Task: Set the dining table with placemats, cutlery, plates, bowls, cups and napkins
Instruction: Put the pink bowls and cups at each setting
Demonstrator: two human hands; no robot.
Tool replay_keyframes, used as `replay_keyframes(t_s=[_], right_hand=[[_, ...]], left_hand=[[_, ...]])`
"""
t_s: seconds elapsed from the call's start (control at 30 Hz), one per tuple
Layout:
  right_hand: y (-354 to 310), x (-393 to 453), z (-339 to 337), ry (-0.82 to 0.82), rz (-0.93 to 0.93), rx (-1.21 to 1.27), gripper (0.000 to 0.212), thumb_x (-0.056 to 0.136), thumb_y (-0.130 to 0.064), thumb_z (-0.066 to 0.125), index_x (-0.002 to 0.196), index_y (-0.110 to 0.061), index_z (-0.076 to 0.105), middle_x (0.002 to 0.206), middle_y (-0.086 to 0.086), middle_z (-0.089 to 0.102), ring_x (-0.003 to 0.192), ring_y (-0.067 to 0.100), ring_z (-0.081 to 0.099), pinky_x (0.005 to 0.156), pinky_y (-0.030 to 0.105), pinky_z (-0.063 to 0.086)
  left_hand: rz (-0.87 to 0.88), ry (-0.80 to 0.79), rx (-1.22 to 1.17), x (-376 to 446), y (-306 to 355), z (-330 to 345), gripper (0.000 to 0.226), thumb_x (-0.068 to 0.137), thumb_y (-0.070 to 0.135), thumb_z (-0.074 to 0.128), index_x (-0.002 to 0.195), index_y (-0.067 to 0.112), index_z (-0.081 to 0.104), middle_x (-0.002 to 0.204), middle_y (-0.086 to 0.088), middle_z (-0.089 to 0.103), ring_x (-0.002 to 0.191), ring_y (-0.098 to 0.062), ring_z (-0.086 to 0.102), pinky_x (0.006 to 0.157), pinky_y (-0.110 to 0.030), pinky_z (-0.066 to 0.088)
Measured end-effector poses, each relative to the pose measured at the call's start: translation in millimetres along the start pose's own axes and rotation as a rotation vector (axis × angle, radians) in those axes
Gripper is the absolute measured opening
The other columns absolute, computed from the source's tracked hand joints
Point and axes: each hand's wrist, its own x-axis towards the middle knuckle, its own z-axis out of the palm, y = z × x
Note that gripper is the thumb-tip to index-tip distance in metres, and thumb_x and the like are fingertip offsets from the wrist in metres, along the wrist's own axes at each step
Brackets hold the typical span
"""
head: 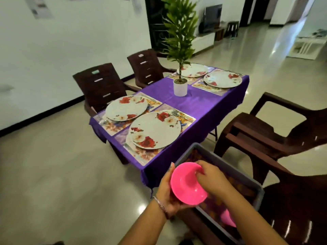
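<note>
A pink plastic bowl (185,184) is tilted in front of me, just above a grey crate (228,169). My left hand (166,193) cups it from below and behind. My right hand (208,177) grips its rim, fingers curled inside. Another pink piece (228,218) lies in the crate. On the purple-clothed table (200,103) lie several floral placemats, each under a white rose-patterned plate; the nearest plate (155,129) has cutlery (177,113) beside it.
A potted green plant (180,85) stands mid-table. Brown plastic chairs stand at the far left (100,85) and near right (276,131); the crate rests on one close to me. Glossy tiled floor lies to the left.
</note>
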Motion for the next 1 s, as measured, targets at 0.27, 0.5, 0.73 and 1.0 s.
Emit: replay_keyframes(t_s=[0.27,0.5,0.73,1.0], right_hand=[[-75,12,27,0.051,-0.162,0.102,0.028,0.094,-0.026,0.054,0.121,-0.020,0.057,0.116,0.001,0.057,0.103,0.016,0.055,0.085,0.030,0.046],[-135,52,60,0.210,-0.246,0.033,0.026,0.089,-0.029,0.064,0.112,-0.019,0.064,0.106,-0.003,0.063,0.094,0.011,0.056,0.083,0.029,0.050],[-199,117,96,0.244,-0.262,-0.021,0.019,0.091,-0.021,0.060,0.108,-0.019,0.069,0.101,-0.002,0.069,0.089,0.013,0.061,0.080,0.028,0.050],[-227,166,123,0.300,-0.183,0.032,0.019,0.091,-0.011,0.058,0.105,-0.013,0.070,0.097,0.001,0.071,0.079,0.010,0.057,0.070,0.018,0.041]], left_hand=[[0.092,0.088,-0.175,-54,49,-31,0.072,0.069,0.059,0.066,0.122,0.011,0.058,0.109,-0.023,0.063,0.100,-0.044,0.056,0.064,-0.053,0.056],[0.121,0.136,-0.223,-68,116,-69,0.075,0.067,0.060,0.070,0.119,0.008,0.058,0.114,-0.024,0.061,0.104,-0.045,0.056,0.066,-0.053,0.057],[0.128,0.145,-0.222,-68,203,-110,0.077,0.067,0.062,0.070,0.122,0.008,0.059,0.115,-0.025,0.061,0.103,-0.046,0.056,0.065,-0.053,0.056],[0.043,0.100,-0.189,-52,268,-138,0.078,0.066,0.060,0.072,0.126,0.013,0.055,0.123,-0.026,0.056,0.107,-0.046,0.054,0.069,-0.055,0.055]])
